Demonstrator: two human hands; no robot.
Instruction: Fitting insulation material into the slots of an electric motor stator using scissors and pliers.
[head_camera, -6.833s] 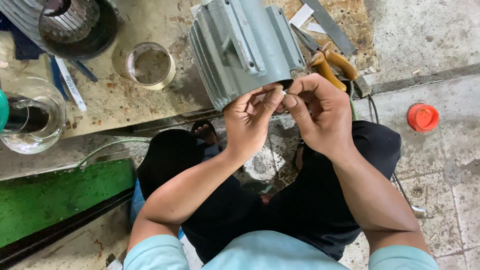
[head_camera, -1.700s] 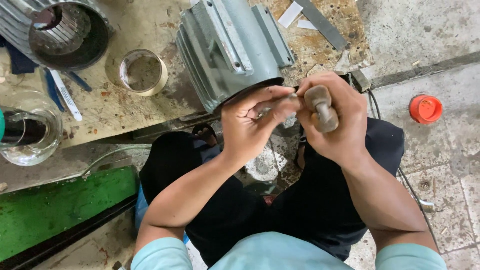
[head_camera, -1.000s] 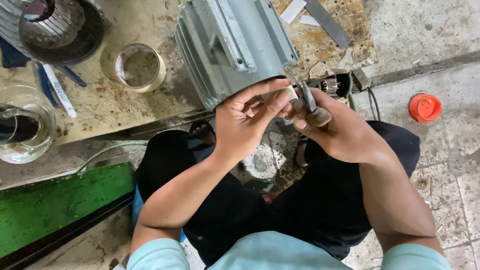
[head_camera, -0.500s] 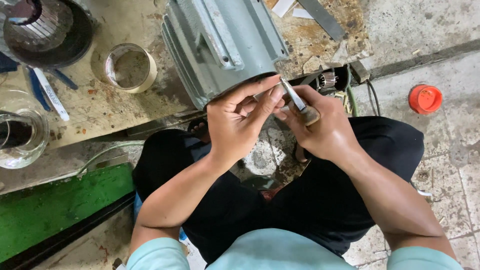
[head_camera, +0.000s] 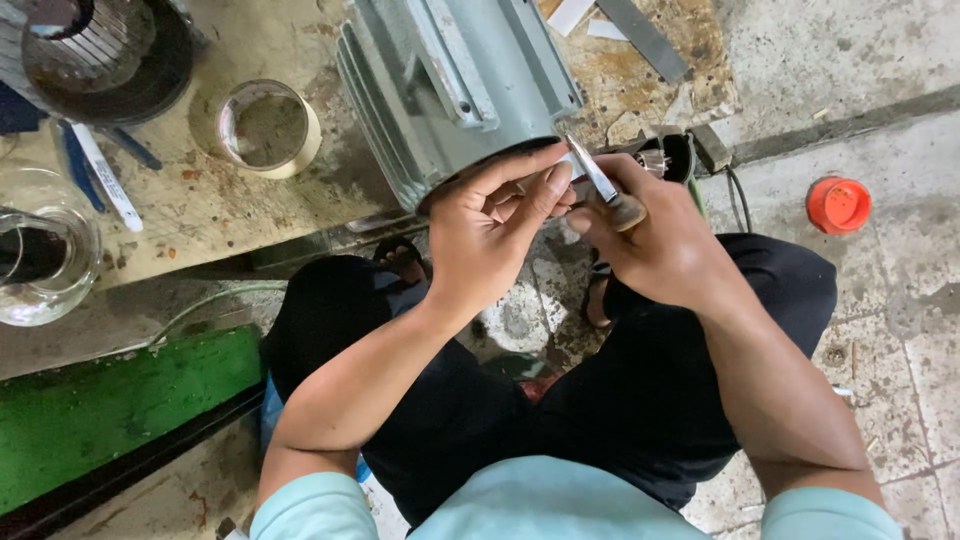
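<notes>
A grey finned motor housing (head_camera: 455, 85) lies on a stained workbench (head_camera: 215, 200), its open end toward me. My left hand (head_camera: 490, 235) reaches to that open rim, fingertips pinched on something small that I cannot make out. My right hand (head_camera: 655, 240) sits just right of it, shut on a small tool (head_camera: 600, 182) with a flat metal blade and a wooden handle. The blade tip meets my left fingertips at the housing's edge. What lies inside the opening is hidden by both hands.
A round open tin (head_camera: 265, 125), a glass jar (head_camera: 40, 255), a dark wound stator (head_camera: 95, 50) and a blue-and-white pen (head_camera: 105, 175) sit on the bench at left. A red cap (head_camera: 838, 204) lies on the tiled floor at right. A green board (head_camera: 110, 410) runs lower left.
My right hand earlier held a thicker, rounded wooden-handled tool upright; now it grips a flat-bladed tool angled into the housing rim. The view has shifted slightly, with both hands staying at the opening.
</notes>
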